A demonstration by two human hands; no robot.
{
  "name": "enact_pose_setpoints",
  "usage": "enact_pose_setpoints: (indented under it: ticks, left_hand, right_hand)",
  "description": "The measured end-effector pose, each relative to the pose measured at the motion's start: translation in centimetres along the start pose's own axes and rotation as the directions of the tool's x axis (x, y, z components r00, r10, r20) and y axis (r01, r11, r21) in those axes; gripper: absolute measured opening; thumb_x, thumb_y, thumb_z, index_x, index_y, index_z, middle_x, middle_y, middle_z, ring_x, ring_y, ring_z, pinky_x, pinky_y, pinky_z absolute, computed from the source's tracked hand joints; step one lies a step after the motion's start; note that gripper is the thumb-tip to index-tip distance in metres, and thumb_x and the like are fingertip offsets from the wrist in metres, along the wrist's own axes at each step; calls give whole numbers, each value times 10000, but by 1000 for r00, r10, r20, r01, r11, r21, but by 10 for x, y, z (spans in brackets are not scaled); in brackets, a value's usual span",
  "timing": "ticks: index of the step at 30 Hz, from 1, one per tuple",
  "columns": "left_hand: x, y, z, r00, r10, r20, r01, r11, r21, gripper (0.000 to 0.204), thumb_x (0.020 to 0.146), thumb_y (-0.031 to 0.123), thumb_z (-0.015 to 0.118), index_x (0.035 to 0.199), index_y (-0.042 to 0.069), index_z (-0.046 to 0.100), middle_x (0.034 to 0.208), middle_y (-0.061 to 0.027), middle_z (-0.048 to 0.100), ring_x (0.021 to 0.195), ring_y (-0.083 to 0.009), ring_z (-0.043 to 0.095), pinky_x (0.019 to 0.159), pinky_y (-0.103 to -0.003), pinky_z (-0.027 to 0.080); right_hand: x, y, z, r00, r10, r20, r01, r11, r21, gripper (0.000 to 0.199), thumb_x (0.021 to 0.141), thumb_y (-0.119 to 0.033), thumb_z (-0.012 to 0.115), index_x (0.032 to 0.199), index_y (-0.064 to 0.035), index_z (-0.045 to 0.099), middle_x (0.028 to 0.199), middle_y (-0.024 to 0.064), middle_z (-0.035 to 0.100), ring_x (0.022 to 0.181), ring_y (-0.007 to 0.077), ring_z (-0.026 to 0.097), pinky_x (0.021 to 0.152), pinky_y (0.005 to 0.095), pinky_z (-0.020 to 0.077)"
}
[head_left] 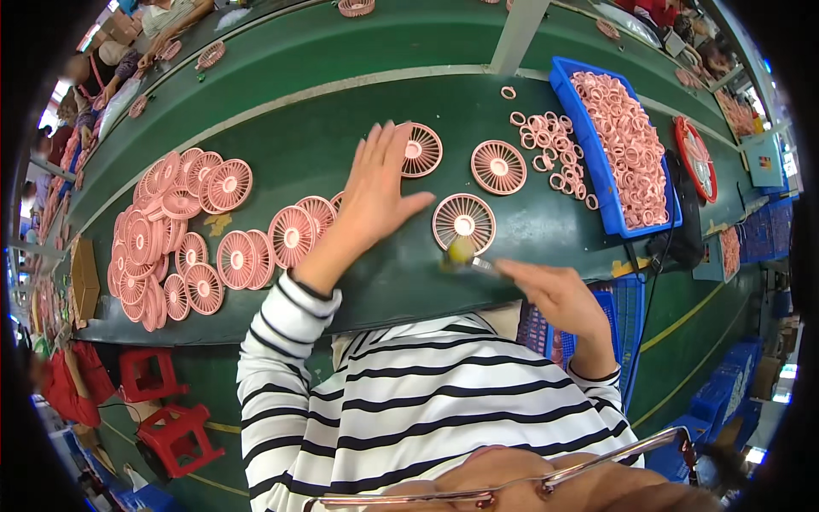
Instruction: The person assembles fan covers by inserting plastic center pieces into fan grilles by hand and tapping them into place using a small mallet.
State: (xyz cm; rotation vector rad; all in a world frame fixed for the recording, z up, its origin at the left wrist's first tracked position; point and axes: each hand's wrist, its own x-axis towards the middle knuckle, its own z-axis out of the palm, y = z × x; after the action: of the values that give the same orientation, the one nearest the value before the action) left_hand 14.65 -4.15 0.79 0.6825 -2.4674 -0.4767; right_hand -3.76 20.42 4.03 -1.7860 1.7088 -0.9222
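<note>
My left hand is open, its fingers stretched out at the left edge of a pink slatted round grille, partly covering it. In my right hand is a small mallet with a yellow-green head and a silvery shaft, smeared by motion. Its head overlaps the lower rim of another round pink grille with a pale centre; whether they touch I cannot tell. A third pink grille lies to the right, apart from both hands. More grilles lie in an overlapping row behind my left wrist.
A large heap of pink grilles covers the left of the dark green table. On the right, small pink rings lie loose beside a blue crate full of rings. Beyond it stands a red round fan-like item. Red stools stand at lower left.
</note>
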Motion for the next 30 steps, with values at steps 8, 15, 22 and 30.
enact_pose_setpoints:
  ticks: [8, 15, 22, 30]
  left_hand:
    - [25, -18, 24, 985, -74, 158, 85, 994, -65, 999, 637, 297, 845, 1447, 26, 329, 1295, -226, 515, 1200, -387, 495, 1048, -456, 387]
    - [-21, 26, 10, 970, -66, 236, 102, 985, -142, 1062, 616, 266, 854, 1448, -15, 257, 1195, -251, 557, 1114, -390, 551, 1045, -466, 412]
    - [-22, 20, 18, 978, -97, 182, 136, 966, -219, 1127, 621, 288, 855, 1475, 7, 175, 1118, -230, 613, 1067, -398, 592, 1096, -494, 375]
    - [-37, 15, -10, 969, 59, 238, -65, 998, 14, 1166, 618, 364, 874, 1516, 59, 194, 1461, -237, 390, 1403, -420, 294, 1185, -537, 124]
  right_hand:
    - [16, 24, 13, 936, 336, -103, -345, 934, -93, 340, 944, -133, 541, 1276, -170, 603, 1077, 185, 662, 959, 410, 621, 785, 463, 518]
    - [20, -9, 3, 930, 220, -294, -188, 973, 135, 409, 937, -12, 503, 1330, -97, 577, 852, 168, 664, 658, 232, 624, 656, 350, 509]
    - [32, 17, 14, 972, 198, -123, -224, 940, -256, 453, 915, -28, 521, 1343, -174, 550, 1018, 191, 674, 879, 396, 647, 739, 444, 528]
    - [47, 13, 37, 974, 225, -35, -227, 939, -259, 432, 926, -81, 528, 1337, -211, 547, 947, 194, 683, 812, 413, 643, 692, 465, 524]
